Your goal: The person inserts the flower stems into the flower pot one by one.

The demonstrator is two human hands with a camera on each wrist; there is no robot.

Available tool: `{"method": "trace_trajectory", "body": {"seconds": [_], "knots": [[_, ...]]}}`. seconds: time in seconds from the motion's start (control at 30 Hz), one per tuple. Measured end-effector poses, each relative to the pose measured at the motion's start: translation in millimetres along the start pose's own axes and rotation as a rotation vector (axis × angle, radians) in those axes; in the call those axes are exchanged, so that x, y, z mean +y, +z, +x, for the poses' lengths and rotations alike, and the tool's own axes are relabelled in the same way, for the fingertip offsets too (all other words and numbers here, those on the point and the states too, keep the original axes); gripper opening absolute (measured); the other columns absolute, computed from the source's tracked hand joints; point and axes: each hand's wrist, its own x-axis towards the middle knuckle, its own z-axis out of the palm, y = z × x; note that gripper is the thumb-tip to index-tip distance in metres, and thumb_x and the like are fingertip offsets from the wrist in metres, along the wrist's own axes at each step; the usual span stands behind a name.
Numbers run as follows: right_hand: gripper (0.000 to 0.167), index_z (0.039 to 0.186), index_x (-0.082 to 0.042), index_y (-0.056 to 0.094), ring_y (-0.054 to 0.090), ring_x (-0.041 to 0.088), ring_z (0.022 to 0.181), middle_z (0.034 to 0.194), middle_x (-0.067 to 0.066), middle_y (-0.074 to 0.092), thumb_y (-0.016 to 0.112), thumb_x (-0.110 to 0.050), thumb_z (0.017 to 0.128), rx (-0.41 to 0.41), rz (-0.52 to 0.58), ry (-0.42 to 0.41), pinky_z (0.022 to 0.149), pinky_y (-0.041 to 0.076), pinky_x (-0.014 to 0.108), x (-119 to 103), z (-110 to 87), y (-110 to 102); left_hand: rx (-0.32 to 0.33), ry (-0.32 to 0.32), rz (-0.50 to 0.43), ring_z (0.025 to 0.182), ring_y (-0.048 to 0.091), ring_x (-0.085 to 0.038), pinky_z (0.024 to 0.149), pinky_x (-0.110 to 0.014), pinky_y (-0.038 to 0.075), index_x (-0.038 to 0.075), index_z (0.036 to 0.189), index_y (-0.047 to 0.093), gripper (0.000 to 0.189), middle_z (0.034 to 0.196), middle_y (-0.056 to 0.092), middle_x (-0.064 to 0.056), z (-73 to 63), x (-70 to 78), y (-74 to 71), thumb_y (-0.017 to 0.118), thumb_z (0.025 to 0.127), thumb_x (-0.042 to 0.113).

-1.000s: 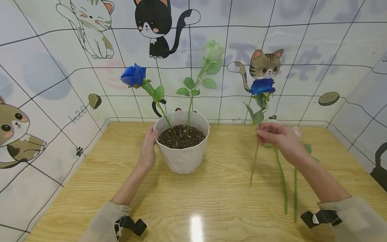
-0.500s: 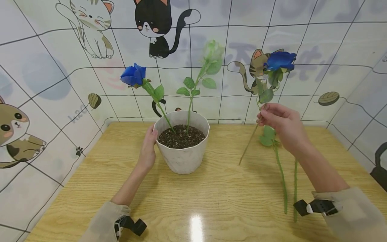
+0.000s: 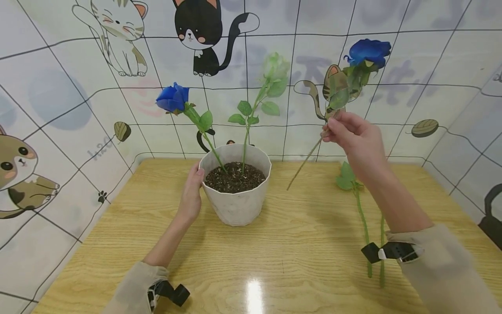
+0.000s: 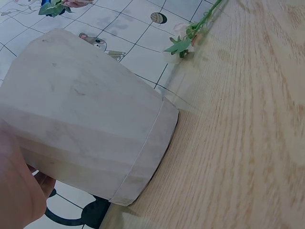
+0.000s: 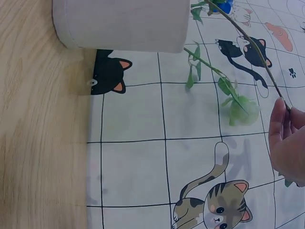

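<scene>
A white faceted flower pot [image 3: 237, 207] filled with dark soil [image 3: 235, 178] stands upright on the table. In it are a blue rose [image 3: 172, 98], leaning left, and a pale green-white rose [image 3: 276, 69], leaning right. My left hand [image 3: 191, 194] grips the pot's left side, thumb near the rim; the left wrist view shows fingers reaching behind its wall. Up in the air to the right, my right hand [image 3: 358, 141] pinches a second blue rose [image 3: 368, 53] by its stem. That stem slants, bloom up and right, lower end down towards the pot without touching it.
Two more flower stems [image 3: 362, 222] lie on the wooden table [image 3: 290, 253] at the right, partly hidden by my right arm. Their blooms are covered in the head view. A cat-patterned wall covering [image 3: 219, 122] surrounds the back and sides. A dark object [image 3: 492, 218] shows at the right edge.
My right hand has lifted the second blue rose up from near the table, tilting its stem so the lower end has swung left towards the pot. The left hand and pot have stayed put.
</scene>
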Motion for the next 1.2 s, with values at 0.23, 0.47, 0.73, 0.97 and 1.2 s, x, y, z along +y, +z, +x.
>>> {"method": "trace_trajectory", "body": {"seconds": [0.23,0.47,0.73,0.97,1.2], "knots": [[0.021,0.106,0.008,0.063,0.067,0.021,0.084,0.093,0.013,0.069,0.071,-0.006,0.093,0.016,0.064,-0.075,0.081,0.057,0.027,2.5,14.2,15.7,0.003,-0.003,0.01,0.13,0.045,-0.035,0.109,-0.053,0.032,-0.003,0.148,0.04,0.053,0.142,0.048,-0.023,0.2,0.1,-0.6,0.028,0.106,0.029],[0.012,0.101,0.009,0.065,0.069,0.021,0.079,0.086,0.013,0.069,0.068,-0.001,0.094,0.023,0.112,-0.126,0.077,0.058,0.027,4.9,24.5,30.0,0.004,-0.004,0.007,0.13,0.045,-0.034,0.109,-0.052,0.032,-0.001,0.148,0.04,0.053,0.143,0.048,-0.022,1.3,0.0,-1.7,0.028,0.107,0.029],[0.013,0.101,0.01,0.063,0.069,0.022,0.078,0.087,0.014,0.069,0.068,0.0,0.094,0.021,0.038,-0.122,0.076,0.058,0.028,9.0,30.6,44.8,0.004,0.001,0.001,0.13,0.045,-0.033,0.109,-0.052,0.032,-0.002,0.148,0.04,0.053,0.143,0.048,-0.022,1.5,0.9,-0.9,0.029,0.106,0.029],[0.014,0.1,0.01,0.063,0.068,0.019,0.075,0.087,0.012,0.07,0.068,-0.002,0.095,0.016,-0.04,-0.135,0.075,0.058,0.027,19.4,34.2,54.5,0.0,0.008,-0.004,0.135,0.042,-0.031,0.112,-0.052,0.03,0.003,0.152,0.038,0.053,0.148,0.046,-0.018,1.9,0.9,-1.3,0.029,0.107,0.029],[0.003,0.095,0.006,0.065,0.068,0.018,0.071,0.083,0.011,0.07,0.067,0.003,0.094,0.002,-0.075,-0.165,0.073,0.058,0.027,33.1,37.6,61.0,-0.001,0.021,-0.044,0.136,0.041,-0.03,0.114,-0.051,0.029,0.003,0.153,0.038,0.053,0.148,0.046,-0.018,1.6,2.7,0.0,0.032,0.107,0.027]]}}
